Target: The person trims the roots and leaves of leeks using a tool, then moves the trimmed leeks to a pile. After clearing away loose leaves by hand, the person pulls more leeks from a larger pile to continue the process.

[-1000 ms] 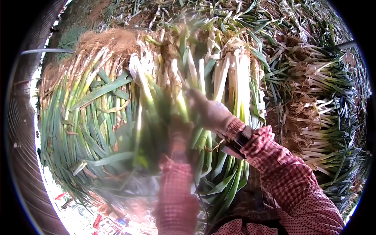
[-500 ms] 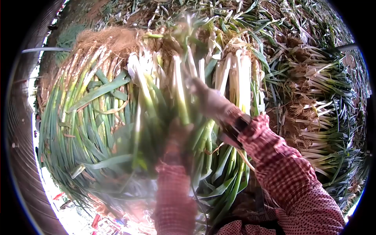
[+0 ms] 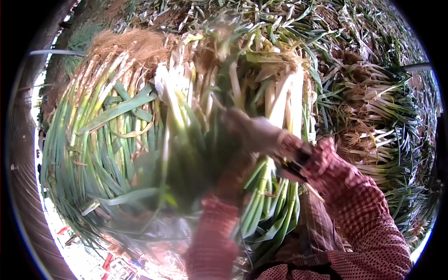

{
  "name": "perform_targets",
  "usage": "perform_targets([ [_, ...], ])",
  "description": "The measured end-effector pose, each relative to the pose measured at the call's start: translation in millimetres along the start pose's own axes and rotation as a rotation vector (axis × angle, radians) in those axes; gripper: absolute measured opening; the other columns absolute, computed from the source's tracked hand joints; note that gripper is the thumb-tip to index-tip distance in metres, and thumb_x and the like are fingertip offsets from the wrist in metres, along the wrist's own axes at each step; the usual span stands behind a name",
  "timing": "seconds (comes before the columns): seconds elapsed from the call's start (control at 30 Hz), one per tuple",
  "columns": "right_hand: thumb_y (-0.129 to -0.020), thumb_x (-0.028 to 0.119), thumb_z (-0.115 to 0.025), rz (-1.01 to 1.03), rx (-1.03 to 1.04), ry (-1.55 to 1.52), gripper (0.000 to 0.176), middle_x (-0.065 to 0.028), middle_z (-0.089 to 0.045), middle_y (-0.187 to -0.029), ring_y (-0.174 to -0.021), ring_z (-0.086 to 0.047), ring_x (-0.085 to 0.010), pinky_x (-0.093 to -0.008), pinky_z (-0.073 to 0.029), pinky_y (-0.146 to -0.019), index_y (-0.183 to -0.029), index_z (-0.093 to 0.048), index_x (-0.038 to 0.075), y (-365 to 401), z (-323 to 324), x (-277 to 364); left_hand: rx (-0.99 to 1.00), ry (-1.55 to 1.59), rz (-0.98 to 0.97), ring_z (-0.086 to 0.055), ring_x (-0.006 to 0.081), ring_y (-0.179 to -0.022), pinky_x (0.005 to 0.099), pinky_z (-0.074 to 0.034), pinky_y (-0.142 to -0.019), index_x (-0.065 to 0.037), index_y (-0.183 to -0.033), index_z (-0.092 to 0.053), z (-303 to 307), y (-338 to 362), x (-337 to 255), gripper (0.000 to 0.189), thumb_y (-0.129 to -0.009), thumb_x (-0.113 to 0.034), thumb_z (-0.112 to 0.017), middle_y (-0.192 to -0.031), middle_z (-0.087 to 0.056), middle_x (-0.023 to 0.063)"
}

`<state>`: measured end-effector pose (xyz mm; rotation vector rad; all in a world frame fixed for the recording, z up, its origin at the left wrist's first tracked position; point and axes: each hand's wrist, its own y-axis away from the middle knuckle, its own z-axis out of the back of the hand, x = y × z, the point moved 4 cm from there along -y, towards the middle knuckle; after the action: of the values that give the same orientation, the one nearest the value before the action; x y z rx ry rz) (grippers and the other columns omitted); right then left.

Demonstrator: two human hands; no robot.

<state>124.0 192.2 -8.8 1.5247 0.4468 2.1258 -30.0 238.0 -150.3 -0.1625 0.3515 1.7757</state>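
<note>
My left hand (image 3: 238, 168) is blurred and low in the middle, closed around the green part of a long green onion. That onion's pale stalk (image 3: 235, 86) seems to rise above both hands. Just above and to the right, my right hand (image 3: 254, 130) reaches across the stalks with its fingers closed, smeared by motion; what they pinch I cannot make out. A dark band (image 3: 304, 152) circles the right wrist, and a thin light-coloured stick-like end (image 3: 314, 192) shows below it. White-stemmed green onions (image 3: 297, 100) lie right behind my right hand.
A thick bundle of green onions (image 3: 98, 126) with brown roots (image 3: 133, 44) lies at the left. Several smaller onion bunches (image 3: 373, 140) are laid in a column at the right. Loose leaves (image 3: 289, 21) litter the ground behind. Clear plastic sheeting (image 3: 163, 228) lies at the front.
My left hand has shifted right, and the upright stalk near it now stands farther right. My right hand has moved slightly down and right. Both are blurred.
</note>
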Motion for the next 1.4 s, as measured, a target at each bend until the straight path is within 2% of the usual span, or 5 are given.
perform_targets([
  [0.17, -0.089, 0.001, -0.062, -0.018, -0.219, -0.244, 0.065, -0.0139, -0.068, -0.123, -0.098, -0.068, -0.032, -0.0407, -0.059, -0.079, -0.145, -0.037, 0.02, -43, 22, -9, -0.351, 0.465, 0.724, -0.069, 0.0422, -0.089, 0.0465, -0.057, -0.078, -0.006, -0.1, -0.067, 179, -51, 7, 0.019, -0.099, -0.023, -0.059, -0.094, -0.069, 0.0253],
  [0.37, -0.087, -0.007, -0.053, -0.116, 0.052, -0.265, 0.079, -0.0206, -0.065, -0.127, -0.077, -0.067, -0.0256, -0.0363, -0.06, -0.063, -0.156, -0.026, 0.02, 41, 4, 23, 0.257, -0.079, 1.057, -0.073, 0.0364, -0.099, 0.045, -0.059, -0.087, 0.006, -0.112, -0.066, 73, -95, 104, 0.05, -0.091, -0.04, -0.072, -0.11, -0.072, 0.023],
  [0.57, -0.081, 0.0, -0.056, -0.141, 0.099, -0.23, 0.096, -0.0212, -0.072, -0.107, -0.059, -0.063, -0.0195, -0.034, -0.059, -0.049, -0.163, -0.011, 0.021, 91, -13, -5, 0.555, 0.259, 1.086, -0.067, 0.0291, -0.118, 0.0401, -0.053, -0.101, -0.008, -0.136, -0.063, 155, -61, 54, 0.051, -0.1, -0.045, -0.061, -0.129, -0.068, 0.0162],
  [0.8, -0.086, -0.004, -0.057, 0.022, 0.014, -0.362, 0.096, -0.0167, -0.07, -0.097, -0.054, -0.059, -0.0159, -0.031, -0.056, -0.048, -0.164, -0.005, 0.013, 137, -19, 2, 0.071, 0.96, 0.666, -0.068, 0.0249, -0.091, 0.0372, -0.053, -0.085, -0.001, -0.115, -0.072, 145, -34, 76, 0.049, -0.097, -0.045, -0.064, -0.103, -0.074, 0.0136],
  [1.4, -0.087, 0.0, -0.05, 0.055, 0.112, -0.207, 0.089, -0.0261, -0.069, -0.093, -0.065, -0.066, -0.0326, -0.0434, -0.057, -0.059, -0.163, -0.004, 0.008, 129, -99, 12, -0.22, 0.616, 0.858, -0.064, 0.0242, -0.085, 0.0339, -0.053, -0.081, 0.002, -0.124, -0.059, 65, 34, 117, 0.041, -0.085, -0.009, -0.066, -0.104, -0.069, 0.0131],
])
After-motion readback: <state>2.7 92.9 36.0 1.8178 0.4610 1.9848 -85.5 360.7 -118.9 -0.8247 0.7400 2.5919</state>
